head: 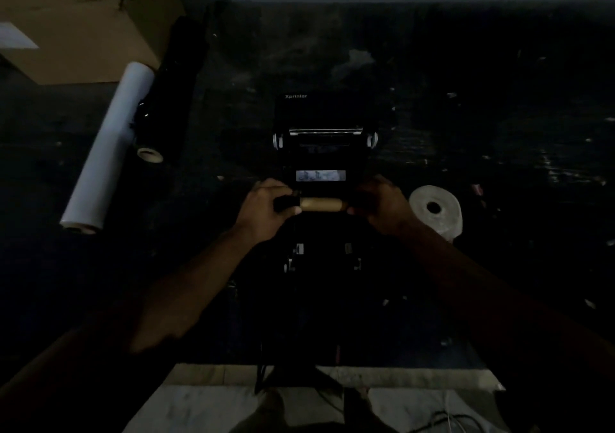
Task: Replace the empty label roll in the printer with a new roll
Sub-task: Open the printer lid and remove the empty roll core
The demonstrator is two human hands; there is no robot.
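Note:
A black label printer (321,116) stands open in the middle of the dark table, its lid marked Xprinter tilted back. Over its open bay I hold a bare brown cardboard core (322,204) on a black spindle, level and crosswise. My left hand (266,208) grips the spindle's left end. My right hand (379,204) grips the right end. A white roll of labels (436,209) lies on the table just right of my right hand.
A long white roll (108,146) and a long black roll (169,96) lie at the left. A cardboard box (83,23) sits at the back left. Cables (263,376) drop over the table's near edge. The scene is very dim.

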